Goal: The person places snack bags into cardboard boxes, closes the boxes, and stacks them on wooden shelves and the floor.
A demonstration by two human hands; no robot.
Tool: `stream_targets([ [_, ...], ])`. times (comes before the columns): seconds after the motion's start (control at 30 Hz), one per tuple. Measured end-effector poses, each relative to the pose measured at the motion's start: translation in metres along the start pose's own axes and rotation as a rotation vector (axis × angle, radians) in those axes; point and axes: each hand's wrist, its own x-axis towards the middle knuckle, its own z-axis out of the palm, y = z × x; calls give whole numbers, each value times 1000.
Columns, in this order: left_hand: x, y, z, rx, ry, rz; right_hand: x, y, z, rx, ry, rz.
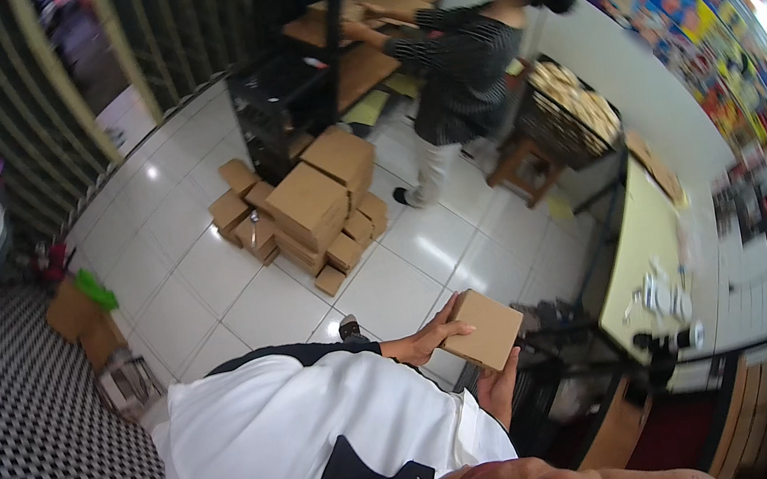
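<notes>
A small flat brown cardboard box is held in front of my white-shirted body, between both my hands. My left hand grips its upper left edge, thumb on top. Under the box's lower corner sits my right hand, fingers curled up against it. A pile of similar brown boxes lies on the white tiled floor farther away.
Another person in a striped top reaches onto a dark shelf unit holding more boxes. A wooden stool stands beside them. A yellow-green counter is at the right, and flattened cardboard lies at the left.
</notes>
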Motion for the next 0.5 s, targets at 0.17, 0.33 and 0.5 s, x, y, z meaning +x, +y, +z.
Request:
stream_targets([
  [0.17, -31, -30, 43, -8, -69, -90, -82, -1, -15, 23, 81, 36],
  [0.33, -31, -73, 75, -2, -258, -181, -149, 9, -68, -1, 47, -28],
  [0.5, -46, -86, 131, 30, -394, -324, -193, -12, -62, -2, 281, -152],
])
